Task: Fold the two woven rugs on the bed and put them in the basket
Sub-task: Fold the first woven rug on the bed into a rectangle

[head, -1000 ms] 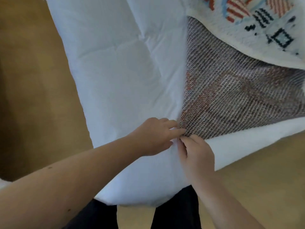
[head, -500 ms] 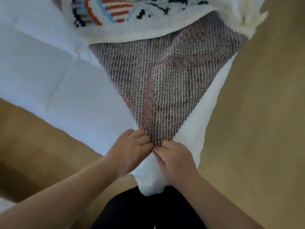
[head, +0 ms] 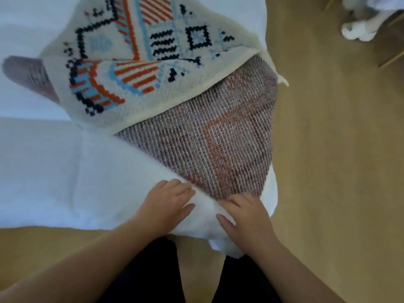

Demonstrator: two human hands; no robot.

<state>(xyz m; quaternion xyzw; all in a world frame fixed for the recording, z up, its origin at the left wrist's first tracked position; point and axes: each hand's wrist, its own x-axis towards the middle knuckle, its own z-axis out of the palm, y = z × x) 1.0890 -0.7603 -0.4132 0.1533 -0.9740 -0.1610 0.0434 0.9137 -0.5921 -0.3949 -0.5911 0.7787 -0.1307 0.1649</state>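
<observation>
A woven rug lies on the white bed (head: 65,171). Its cream top side (head: 140,62), patterned in orange, blue and black, is folded back over its grey-brown underside (head: 218,149). The underside narrows to a corner at the bed's near edge. My left hand (head: 166,206) rests on the bedcover with its fingertips at the rug's left edge. My right hand (head: 247,217) rests beside it, fingertips touching the corner. A bulge of white cover sits between them. A grey woven flap (head: 26,71) sticks out at the left; I cannot tell which rug it belongs to. No basket is in view.
Wooden floor (head: 338,171) runs along the right and near sides of the bed. A white fluffy thing (head: 358,29) and a wooden furniture edge (head: 391,60) sit at the top right. My legs in dark trousers (head: 142,281) stand at the bed's corner.
Both hands pinched the rug's corner together before; now they lie a little apart with white cover bunched between them. The view has swung, showing more of the patterned side and the floor at right.
</observation>
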